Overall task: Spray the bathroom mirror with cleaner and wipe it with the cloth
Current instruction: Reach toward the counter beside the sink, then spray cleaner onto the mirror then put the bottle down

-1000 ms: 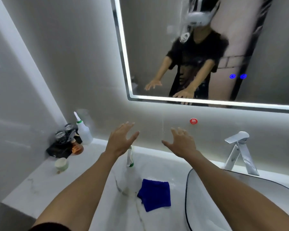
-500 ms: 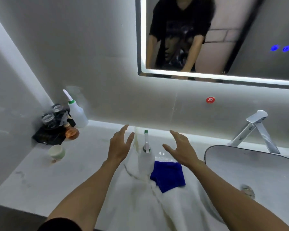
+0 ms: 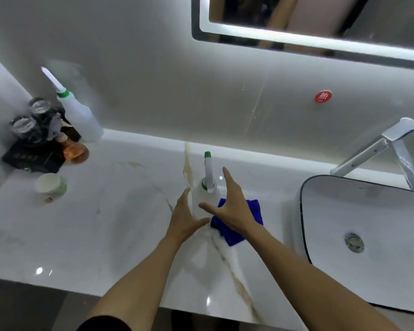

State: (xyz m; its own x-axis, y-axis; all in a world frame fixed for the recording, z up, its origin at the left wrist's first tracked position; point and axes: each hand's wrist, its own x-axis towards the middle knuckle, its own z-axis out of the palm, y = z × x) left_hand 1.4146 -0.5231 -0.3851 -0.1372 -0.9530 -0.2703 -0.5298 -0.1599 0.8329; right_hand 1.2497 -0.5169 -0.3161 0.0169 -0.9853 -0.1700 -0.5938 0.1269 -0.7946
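A white spray bottle (image 3: 204, 195) with a green-tipped nozzle stands upright on the marble counter (image 3: 105, 223). A blue cloth (image 3: 227, 231) lies flat just right of it, partly under my right hand. My left hand (image 3: 185, 217) is open on the bottle's left side, its fingers spread, close to the bottle or touching it. My right hand (image 3: 230, 206) is open above the cloth, thumb reaching across the bottle's front. The lit mirror (image 3: 320, 22) hangs on the wall at the top right, only its lower edge in view.
A second white bottle (image 3: 78, 115) with a long nozzle stands at the back left beside a dark tray (image 3: 34, 156) of glasses and an amber bottle. A small cup (image 3: 50, 186) sits near them. A basin (image 3: 368, 235) and chrome faucet (image 3: 392, 149) fill the right.
My view has tilted down, so the mirror has slid to the top edge. Both hands have dropped from chest height and closed in around the spray bottle.
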